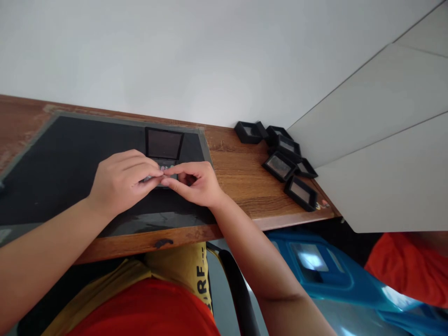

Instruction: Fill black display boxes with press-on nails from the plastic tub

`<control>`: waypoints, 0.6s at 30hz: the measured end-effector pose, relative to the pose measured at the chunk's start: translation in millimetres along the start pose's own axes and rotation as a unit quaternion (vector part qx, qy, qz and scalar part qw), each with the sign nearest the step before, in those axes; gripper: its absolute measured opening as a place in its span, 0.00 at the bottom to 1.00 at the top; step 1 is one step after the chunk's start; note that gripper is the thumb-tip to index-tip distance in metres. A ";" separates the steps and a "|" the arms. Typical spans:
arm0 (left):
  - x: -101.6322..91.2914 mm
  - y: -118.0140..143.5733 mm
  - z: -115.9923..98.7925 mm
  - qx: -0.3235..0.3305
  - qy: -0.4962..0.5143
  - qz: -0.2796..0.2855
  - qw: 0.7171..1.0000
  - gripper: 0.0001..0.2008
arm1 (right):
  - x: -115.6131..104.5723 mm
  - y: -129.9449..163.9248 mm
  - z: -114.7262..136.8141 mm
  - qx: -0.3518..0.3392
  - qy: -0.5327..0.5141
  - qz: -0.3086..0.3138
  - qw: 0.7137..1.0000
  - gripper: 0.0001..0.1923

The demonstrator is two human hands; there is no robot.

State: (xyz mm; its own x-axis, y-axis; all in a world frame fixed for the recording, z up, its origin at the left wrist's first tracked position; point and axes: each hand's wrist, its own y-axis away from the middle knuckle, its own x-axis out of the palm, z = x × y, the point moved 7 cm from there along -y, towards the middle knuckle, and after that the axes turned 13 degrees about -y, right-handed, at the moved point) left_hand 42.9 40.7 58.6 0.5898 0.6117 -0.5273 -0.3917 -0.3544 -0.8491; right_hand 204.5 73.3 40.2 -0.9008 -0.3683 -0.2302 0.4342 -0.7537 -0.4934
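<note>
black little display case (164,154) sits open on the dark mat (70,172), lid up. left hand (121,182) and right hand (196,184) meet over its base, fingers pinched together on something tiny. go slow, keep wrists planted on the tabletop (241,177).

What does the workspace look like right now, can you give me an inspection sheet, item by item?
Surface: brown wooden table with a black rectangular mat on it.
Job's things: small open black hinged case on the mat, lid up; contents too small to tell.
Clutter: cluster of black frame boxes with clear windows near the table's right end.
Hands: left hand and right hand meet fingertip to fingertip at the case's front edge.
Cables: nothing seen.
Surroundings: white wall; blue plastic bin below the table.
</note>
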 end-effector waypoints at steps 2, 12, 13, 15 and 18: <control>0.2 0.2 -0.6 -0.004 0.001 0.001 1.000 0.07 | 0.2 0.1 0.0 0.010 -0.009 -0.003 1.000 0.13; -0.6 0.2 6.7 -0.075 0.069 -0.009 0.995 0.09 | -1.0 -0.3 2.9 0.013 -0.047 -0.007 0.999 0.12; -0.5 -0.2 7.0 -0.076 0.077 -0.008 0.994 0.08 | -0.9 -0.3 4.2 0.005 -0.051 -0.006 0.999 0.11; -0.6 -1.2 6.6 -0.071 0.084 -0.006 0.994 0.07 | -0.6 -0.2 6.4 -0.007 -0.056 -0.005 0.998 0.09; -1.2 -2.6 6.2 -0.064 0.084 -0.007 0.994 0.07 | 0.0 -0.3 7.0 -0.003 -0.044 -0.001 0.999 0.09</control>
State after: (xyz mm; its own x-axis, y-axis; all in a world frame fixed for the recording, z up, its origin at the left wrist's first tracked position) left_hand 38.9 45.3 61.7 0.7083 0.4938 -0.5045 -0.2965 -0.4405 -0.8474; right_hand 204.4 69.7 46.2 -0.8974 -0.4130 -0.1552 0.4321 -0.7513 -0.4988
